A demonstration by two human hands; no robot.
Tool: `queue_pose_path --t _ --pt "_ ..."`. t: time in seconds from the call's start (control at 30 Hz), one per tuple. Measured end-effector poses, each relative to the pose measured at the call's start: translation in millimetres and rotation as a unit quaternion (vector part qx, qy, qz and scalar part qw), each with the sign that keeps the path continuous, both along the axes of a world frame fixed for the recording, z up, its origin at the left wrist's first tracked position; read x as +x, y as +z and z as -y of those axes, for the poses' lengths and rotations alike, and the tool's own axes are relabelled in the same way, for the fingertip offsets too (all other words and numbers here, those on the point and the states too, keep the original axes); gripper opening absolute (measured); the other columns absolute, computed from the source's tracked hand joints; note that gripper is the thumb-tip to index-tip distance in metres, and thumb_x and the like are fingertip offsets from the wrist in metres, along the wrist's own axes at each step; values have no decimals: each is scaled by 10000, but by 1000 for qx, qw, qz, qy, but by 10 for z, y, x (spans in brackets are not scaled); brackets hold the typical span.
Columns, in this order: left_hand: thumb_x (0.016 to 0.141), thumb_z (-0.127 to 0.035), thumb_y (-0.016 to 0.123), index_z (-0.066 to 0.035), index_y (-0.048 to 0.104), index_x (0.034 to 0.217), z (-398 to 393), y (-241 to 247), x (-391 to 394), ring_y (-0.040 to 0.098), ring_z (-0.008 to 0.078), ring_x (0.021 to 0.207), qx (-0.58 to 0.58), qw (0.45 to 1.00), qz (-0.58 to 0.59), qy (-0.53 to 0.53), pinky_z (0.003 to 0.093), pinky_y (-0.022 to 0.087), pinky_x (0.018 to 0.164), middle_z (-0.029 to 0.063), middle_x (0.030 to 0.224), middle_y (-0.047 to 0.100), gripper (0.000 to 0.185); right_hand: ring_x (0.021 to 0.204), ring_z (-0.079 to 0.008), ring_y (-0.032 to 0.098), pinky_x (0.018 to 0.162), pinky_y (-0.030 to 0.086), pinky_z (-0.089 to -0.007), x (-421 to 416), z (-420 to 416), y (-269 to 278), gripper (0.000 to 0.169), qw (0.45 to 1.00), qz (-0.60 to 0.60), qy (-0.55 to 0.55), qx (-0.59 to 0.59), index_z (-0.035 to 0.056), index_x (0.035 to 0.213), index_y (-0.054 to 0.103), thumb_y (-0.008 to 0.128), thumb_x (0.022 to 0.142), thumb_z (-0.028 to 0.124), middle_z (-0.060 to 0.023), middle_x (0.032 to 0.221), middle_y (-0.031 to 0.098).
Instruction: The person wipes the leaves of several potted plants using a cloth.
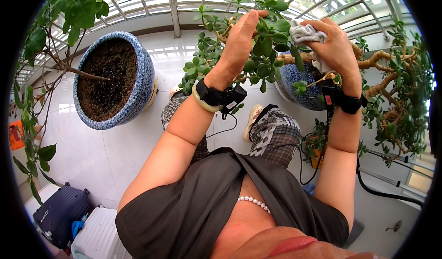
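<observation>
A jade plant with thick green leaves and woody branches spreads in front of me, rooted in a speckled blue pot partly hidden by foliage. My left hand is raised at its leaves, with some fingers hidden behind them; whether they grip a leaf I cannot tell. In my right hand is a crumpled grey-white cloth, pinched between thumb and fingers beside the leaves. A lower part of the cloth hangs under the palm, near a thick branch. Both wrists wear black straps with small devices.
Left of me stands a blue speckled pot of dark soil with a leaning, broad-leaved plant. Metal window bars run behind the plants. Suitcases stand at lower left. A small potted plant and black cables are near my right leg.
</observation>
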State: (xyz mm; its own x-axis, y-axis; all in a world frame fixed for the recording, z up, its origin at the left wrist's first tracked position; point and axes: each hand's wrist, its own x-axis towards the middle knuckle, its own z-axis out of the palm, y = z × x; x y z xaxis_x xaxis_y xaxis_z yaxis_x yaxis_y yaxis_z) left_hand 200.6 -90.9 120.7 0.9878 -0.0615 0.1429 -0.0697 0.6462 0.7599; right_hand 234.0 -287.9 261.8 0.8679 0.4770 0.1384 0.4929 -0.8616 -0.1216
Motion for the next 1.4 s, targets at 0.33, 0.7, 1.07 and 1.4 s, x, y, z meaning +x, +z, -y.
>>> queue_pose_path --t 0.33,0.7,1.07,1.4 --pt "1051 -525 343 19 430 1405 43 -35 41 677 165 971 29 999 43 8 285 568 832 150 1115 681 655 943 -267 625 812 493 -372 -249 -279 314 433 987 42 126 93 155 1142 722 713 729 23 -69 994 642" --pt "1061 -488 358 25 456 1384 26 22 -19 661 139 949 36 998 52 20 270 560 811 121 1126 660 614 984 -310 579 822 510 -415 -481 -253 382 437 978 186 86 -33 175 1092 731 666 695 3 -87 1062 619" --pt "1054 -529 318 -2 461 1388 20 -7 -5 681 169 973 36 998 48 1 288 575 835 149 1118 679 640 967 -314 579 804 505 -412 -662 -270 404 428 978 187 59 -72 154 1069 739 695 667 15 -98 1053 626" --pt "1053 -564 279 17 564 1332 52 85 -85 599 92 803 63 997 29 37 218 487 750 -5 894 604 705 904 -302 560 741 511 -404 -764 -658 25 400 982 168 64 -53 149 1041 720 706 654 46 -79 964 582"
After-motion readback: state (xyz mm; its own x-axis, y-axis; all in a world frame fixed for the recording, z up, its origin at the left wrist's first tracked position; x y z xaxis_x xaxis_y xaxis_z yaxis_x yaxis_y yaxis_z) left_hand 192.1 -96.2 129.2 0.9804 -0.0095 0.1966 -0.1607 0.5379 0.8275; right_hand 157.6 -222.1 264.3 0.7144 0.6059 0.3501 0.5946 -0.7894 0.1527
